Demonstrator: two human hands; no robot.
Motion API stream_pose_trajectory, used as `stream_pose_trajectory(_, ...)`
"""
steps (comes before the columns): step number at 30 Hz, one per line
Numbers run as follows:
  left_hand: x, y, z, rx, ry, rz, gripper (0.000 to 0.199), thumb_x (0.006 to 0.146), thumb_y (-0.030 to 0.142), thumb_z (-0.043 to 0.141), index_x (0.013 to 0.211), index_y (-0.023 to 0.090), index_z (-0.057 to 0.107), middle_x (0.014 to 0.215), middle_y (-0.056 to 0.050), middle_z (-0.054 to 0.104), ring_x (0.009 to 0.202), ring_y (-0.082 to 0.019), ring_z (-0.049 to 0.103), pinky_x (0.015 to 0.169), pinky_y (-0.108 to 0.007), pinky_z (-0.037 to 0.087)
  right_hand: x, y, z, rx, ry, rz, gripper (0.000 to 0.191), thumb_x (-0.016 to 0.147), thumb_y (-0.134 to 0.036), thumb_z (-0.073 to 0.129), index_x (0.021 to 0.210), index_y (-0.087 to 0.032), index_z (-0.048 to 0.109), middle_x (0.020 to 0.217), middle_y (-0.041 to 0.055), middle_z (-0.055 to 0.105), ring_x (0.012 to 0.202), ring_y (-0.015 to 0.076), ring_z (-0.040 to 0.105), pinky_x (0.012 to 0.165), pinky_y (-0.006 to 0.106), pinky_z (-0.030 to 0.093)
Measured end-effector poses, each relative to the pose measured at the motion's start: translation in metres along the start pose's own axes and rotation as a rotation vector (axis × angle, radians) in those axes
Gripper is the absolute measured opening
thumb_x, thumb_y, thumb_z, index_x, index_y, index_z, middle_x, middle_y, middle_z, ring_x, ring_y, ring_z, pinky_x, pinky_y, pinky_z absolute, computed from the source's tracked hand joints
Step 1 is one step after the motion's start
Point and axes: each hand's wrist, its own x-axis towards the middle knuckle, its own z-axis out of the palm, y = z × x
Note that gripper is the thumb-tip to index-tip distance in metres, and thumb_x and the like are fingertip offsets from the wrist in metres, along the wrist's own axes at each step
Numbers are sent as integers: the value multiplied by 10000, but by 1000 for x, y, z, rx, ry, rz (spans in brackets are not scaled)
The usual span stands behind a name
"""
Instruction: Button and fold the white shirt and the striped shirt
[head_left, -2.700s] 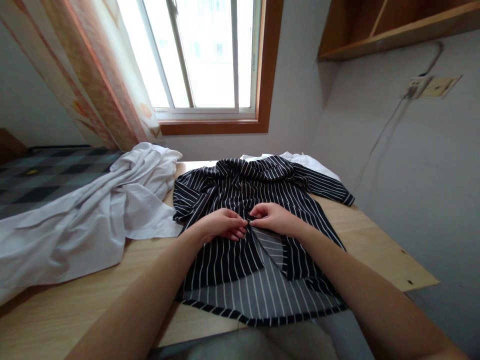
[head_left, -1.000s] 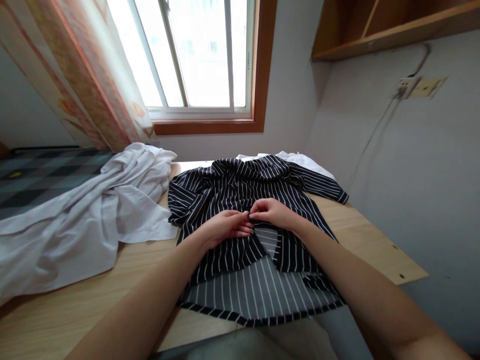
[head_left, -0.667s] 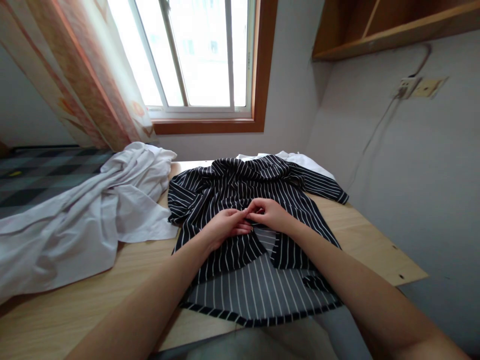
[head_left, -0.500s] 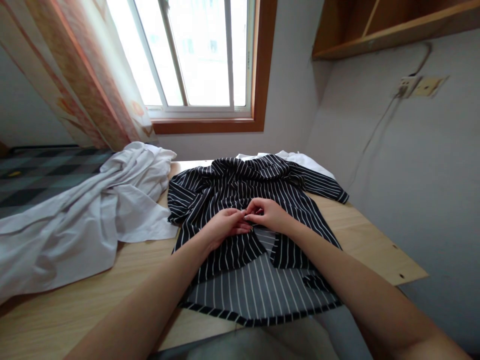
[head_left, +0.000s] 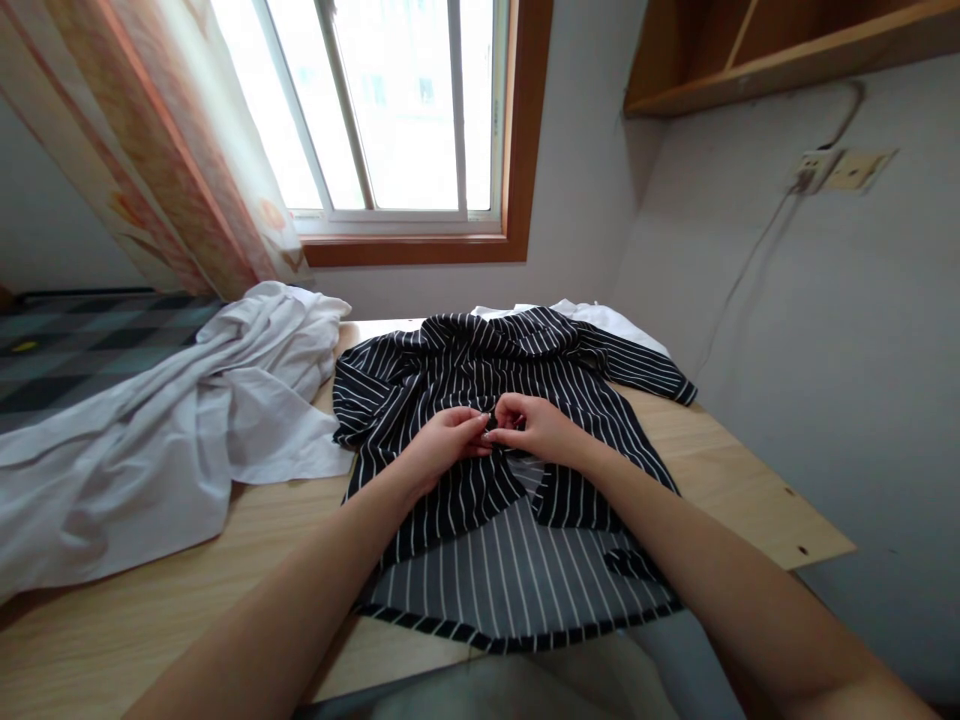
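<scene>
A black shirt with white stripes lies spread on the wooden table, its collar end toward the window and its hem toward me. Over the middle of its front, my left hand pinches the shirt's front edge. Close against it on the right, my right hand is also closed on the fabric, thumb and forefinger together. The fingertips of both hands nearly meet. Any button between them is too small to make out. Below the hands the front parts, showing the grey inside of the back panel.
A crumpled white cloth covers the table's left side, beside a checked surface. More white fabric lies behind the shirt. A window, a curtain, a shelf and a wall socket stand beyond.
The fingers of my left hand have curled in more and moved slightly up. My right hand has barely shifted. The shirt's front opening has moved slightly left.
</scene>
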Motion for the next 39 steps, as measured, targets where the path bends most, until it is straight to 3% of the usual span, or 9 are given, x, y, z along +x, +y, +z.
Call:
stream_pose_trajectory(5,-1,1,0,25,-39,39,160,801,286,711,798,144,637,753,-1,643,720,-99,618,735,-231,528,1,1,0,-42,15,-13,330,951,-434,473,719,-202,507,698,-16,522,658,133,463,627,272,361)
stream_pose_trajectory(9,5,-3,-3,132,-71,154,262,771,395,706,813,152,617,758,6,617,723,-122,604,709,-260,512,2,-2,0,-57,46,-26,353,956,-422,440,681,-204,465,666,-25,490,649,130,440,634,272,351)
stream_pose_trajectory(17,7,-3,-8,732,48,497,192,869,321,517,742,185,564,708,5,583,687,-153,538,650,-285,422,5,-1,4,164,48,55,402,930,-496,462,660,-199,490,651,-18,518,646,136,490,659,281,391)
stream_pose_trajectory(23,7,0,-10,792,48,488,149,869,321,531,838,180,569,772,-9,622,704,-147,564,651,-272,436,3,-2,0,106,105,126,414,907,-501,523,637,-188,544,628,-5,560,634,135,516,656,281,400)
stream_pose_trajectory(26,-9,14,-18,978,19,420,200,874,330,540,999,178,574,831,-30,669,740,-165,614,670,-284,469,2,-4,-6,68,121,144,388,906,-472,553,646,-184,572,628,0,570,621,129,515,641,280,394)
stream_pose_trajectory(28,-30,27,-23,1211,-56,395,289,873,341,555,1118,190,576,894,-47,702,796,-194,649,712,-310,490,1,-6,-11,64,65,175,389,921,-492,531,695,-182,598,655,8,589,613,124,512,622,279,392)
stream_pose_trajectory(32,-78,43,-16,1487,-181,506,310,877,384,587,1119,193,629,1048,-79,706,964,-242,658,841,-362,509,-4,-16,-23,6,-147,229,418,884,-585,561,759,-188,600,691,4,594,597,113,491,552,263,364)
stream_pose_trajectory(36,-98,24,4,1468,-248,694,273,910,294,567,1156,194,634,1156,-69,689,1111,-240,614,986,-405,469,-12,-29,-37,-180,-345,212,368,764,-540,729,781,-197,596,683,-30,568,591,97,456,521,244,320)
stream_pose_trajectory(39,-97,-3,5,1426,-272,804,327,922,268,561,1239,200,607,1298,-60,641,1249,-240,544,1074,-429,418,-16,-38,-40,-311,-511,257,322,725,-470,777,815,-202,622,700,-35,592,593,98,477,520,242,310)
